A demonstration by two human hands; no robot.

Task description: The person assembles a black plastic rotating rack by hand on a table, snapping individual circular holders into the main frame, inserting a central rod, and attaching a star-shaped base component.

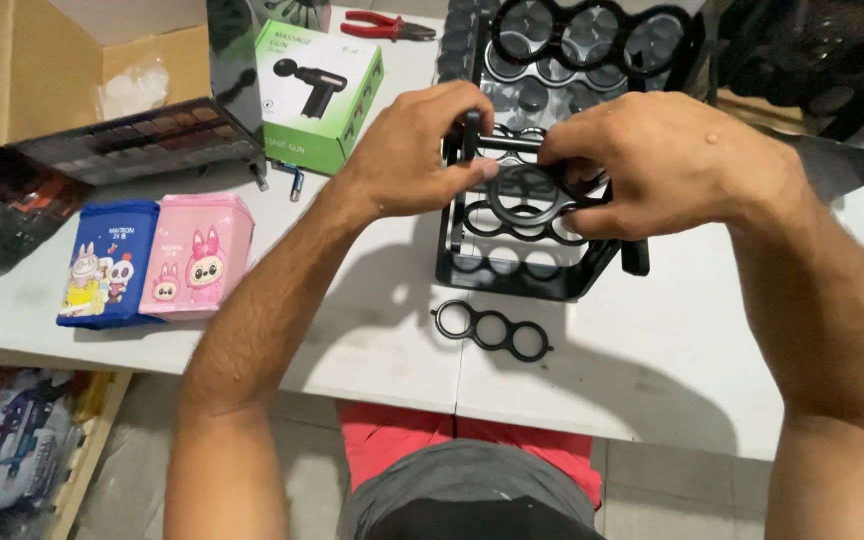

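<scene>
A black plastic rack [512, 262] with rows of round holes stands on the white table [642, 370]. My left hand [417, 150] grips an upright post of the rack at its left side. My right hand [662, 160] pinches a black three-ring strip [527, 195] against the rack's upper level. A second loose three-ring strip [492, 330] lies flat on the table just in front of the rack.
A green box [317, 95] picturing a massage gun, red pliers [382, 25], an open makeup palette [137, 135] and a cardboard box [22, 60] sit at the back left. Blue [107, 262] and pink [197, 255] cartoon tins lie at the left. More black racks [582, 40] stand behind.
</scene>
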